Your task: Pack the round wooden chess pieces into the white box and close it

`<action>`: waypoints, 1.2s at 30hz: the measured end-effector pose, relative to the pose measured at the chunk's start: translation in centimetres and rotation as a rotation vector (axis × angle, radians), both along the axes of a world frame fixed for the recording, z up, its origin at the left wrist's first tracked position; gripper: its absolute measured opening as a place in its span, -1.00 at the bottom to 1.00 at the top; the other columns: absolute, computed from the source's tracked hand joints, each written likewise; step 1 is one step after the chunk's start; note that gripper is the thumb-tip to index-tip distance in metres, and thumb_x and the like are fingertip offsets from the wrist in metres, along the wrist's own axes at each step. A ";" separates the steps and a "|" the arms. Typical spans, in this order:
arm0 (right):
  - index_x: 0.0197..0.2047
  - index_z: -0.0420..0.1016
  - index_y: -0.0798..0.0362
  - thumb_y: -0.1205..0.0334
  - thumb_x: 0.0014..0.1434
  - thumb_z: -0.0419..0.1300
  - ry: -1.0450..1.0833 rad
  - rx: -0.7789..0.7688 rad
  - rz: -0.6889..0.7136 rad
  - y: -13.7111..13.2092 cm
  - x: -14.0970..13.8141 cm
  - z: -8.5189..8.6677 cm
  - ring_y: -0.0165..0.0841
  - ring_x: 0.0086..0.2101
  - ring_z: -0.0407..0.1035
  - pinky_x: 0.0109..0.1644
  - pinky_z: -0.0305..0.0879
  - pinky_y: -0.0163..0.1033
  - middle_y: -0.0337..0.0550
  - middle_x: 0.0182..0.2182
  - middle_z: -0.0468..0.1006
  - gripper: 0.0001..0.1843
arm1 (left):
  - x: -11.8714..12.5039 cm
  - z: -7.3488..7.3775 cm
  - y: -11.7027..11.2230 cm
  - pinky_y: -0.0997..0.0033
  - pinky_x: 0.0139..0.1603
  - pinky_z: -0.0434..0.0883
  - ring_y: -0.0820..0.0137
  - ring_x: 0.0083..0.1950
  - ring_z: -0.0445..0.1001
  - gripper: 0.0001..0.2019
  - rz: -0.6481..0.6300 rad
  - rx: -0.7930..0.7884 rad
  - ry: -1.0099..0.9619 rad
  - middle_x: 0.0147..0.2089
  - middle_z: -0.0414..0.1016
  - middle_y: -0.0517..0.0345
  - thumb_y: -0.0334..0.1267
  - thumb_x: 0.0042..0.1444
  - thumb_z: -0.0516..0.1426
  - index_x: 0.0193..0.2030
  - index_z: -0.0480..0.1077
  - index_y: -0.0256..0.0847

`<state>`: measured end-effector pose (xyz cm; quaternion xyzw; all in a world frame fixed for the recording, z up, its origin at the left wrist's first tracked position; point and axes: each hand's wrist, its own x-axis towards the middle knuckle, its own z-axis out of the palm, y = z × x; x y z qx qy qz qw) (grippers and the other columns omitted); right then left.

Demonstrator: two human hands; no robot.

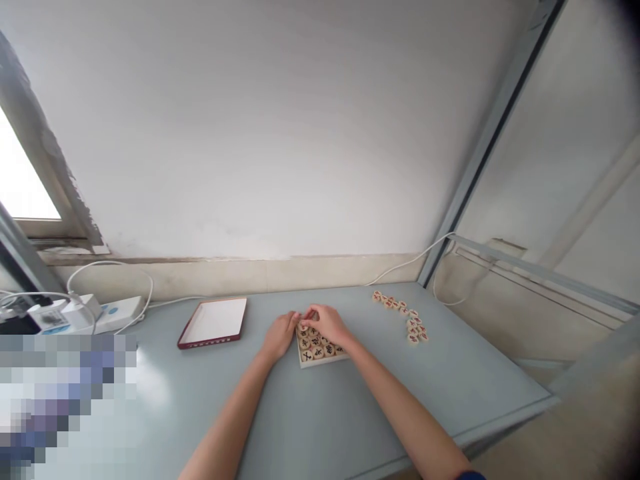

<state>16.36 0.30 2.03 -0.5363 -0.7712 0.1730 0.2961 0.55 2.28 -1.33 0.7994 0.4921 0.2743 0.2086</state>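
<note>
A small shallow white box (pixel 306 363) sits mid-table, filled with several round wooden chess discs (pixel 318 349) marked in black. My left hand (pixel 279 335) rests against the box's left edge, fingers curled. My right hand (pixel 326 324) lies over the box's far side, fingertips pinched on a disc at the far left corner. To the right, a loose curved row of red-marked discs (pixel 406 319) lies on the grey table (pixel 350 413).
The box's red-rimmed lid (pixel 214 323) lies upturned to the left. A white power strip (pixel 107 313) with plugs and cables sits at the far left by the wall. A white cable (pixel 405 263) runs along the back right corner. The table's right edge drops off.
</note>
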 end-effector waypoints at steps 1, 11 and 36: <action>-0.35 0.45 -0.01 0.12 0.08 0.14 -0.014 0.021 -0.027 0.3 -0.5 -0.3 -0.36 -0.30 0.36 -0.17 0.19 -0.28 -0.28 -0.36 0.53 -0.86 | 0.0 -0.1 0.1 0.39 -0.17 0.25 0.31 -0.17 0.40 -0.51 -0.003 0.007 -0.003 -0.25 0.47 0.02 -0.06 0.24 -0.33 -0.24 0.34 -0.22; -0.14 0.40 -0.01 0.22 0.18 -0.02 -0.271 0.283 -0.449 2.8 5.6 -0.4 -0.27 -0.08 0.23 -0.04 0.09 -0.15 -0.12 -0.13 0.43 -0.76 | 0.0 0.0 0.1 0.39 -0.12 0.26 0.30 -0.10 0.39 -0.63 -0.014 -0.012 0.011 -0.17 0.47 0.03 -0.06 0.19 -0.17 -0.14 0.35 -0.19; -0.24 0.50 0.11 0.43 0.05 0.03 -0.309 0.053 -0.596 2.3 16.7 -2.8 -0.24 -0.17 0.31 -0.06 0.14 -0.17 0.05 -0.18 0.40 -0.73 | -0.1 0.0 0.4 0.46 -0.19 0.25 0.36 -0.17 0.41 -0.65 0.005 -0.048 -0.022 -0.20 0.49 0.10 -0.11 0.21 -0.20 -0.22 0.35 -0.16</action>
